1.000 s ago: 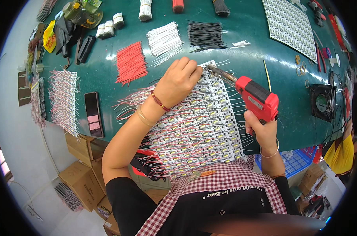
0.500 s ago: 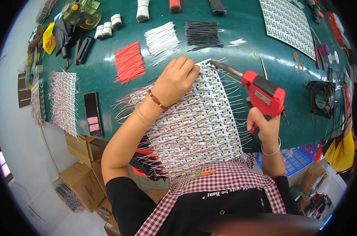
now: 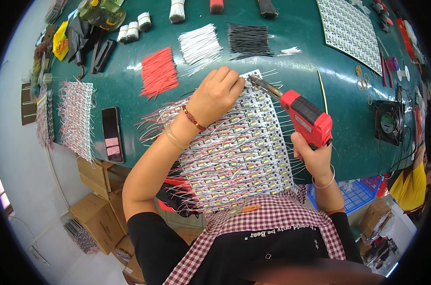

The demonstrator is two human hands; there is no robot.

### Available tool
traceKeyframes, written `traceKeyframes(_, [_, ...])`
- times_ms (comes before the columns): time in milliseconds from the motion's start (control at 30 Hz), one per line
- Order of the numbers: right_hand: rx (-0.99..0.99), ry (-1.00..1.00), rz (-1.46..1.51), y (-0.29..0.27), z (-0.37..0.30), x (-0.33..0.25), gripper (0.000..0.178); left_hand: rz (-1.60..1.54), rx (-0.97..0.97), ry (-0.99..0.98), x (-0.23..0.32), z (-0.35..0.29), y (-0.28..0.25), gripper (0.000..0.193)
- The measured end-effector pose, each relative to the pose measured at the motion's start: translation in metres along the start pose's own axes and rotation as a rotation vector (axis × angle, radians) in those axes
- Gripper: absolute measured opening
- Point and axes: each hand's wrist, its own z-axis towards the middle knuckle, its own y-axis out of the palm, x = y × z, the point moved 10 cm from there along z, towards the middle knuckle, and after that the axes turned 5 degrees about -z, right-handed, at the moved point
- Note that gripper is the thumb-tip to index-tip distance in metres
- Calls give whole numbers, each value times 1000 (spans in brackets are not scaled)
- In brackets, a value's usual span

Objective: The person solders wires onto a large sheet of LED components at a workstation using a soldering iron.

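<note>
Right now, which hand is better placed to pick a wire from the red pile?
Left, probably. The left hand rests on the LED board panel, close beside the red wire pile. The right hand grips the red soldering gun, farther away.

**Green desk over a cluttered floor**

A dark green desk (image 3: 130,95) fills the upper view. Below its near edge, brown cardboard boxes (image 3: 99,213) stand on a pale floor (image 3: 44,190). At right, a blue plastic crate (image 3: 363,194) sits under the desk in bright, even light.

Red wire bundle (image 3: 158,72), white wires (image 3: 199,48), black wires (image 3: 249,40), phone (image 3: 113,134), small fan (image 3: 389,122), cardboard boxes (image 3: 99,216)
</note>
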Motion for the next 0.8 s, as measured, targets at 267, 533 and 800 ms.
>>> traceKeyframes(267, [113, -41, 113, -13, -8, -18, 23, 12, -13, 1, 0, -2, 2, 25])
traceKeyframes(533, [84, -52, 184, -16, -13, -16, 14, 97, -46, 26, 5, 1, 2, 24])
traceKeyframes(800, [85, 1, 96, -15, -21, -4, 31, 29, -45, -3, 18, -5, -1, 27])
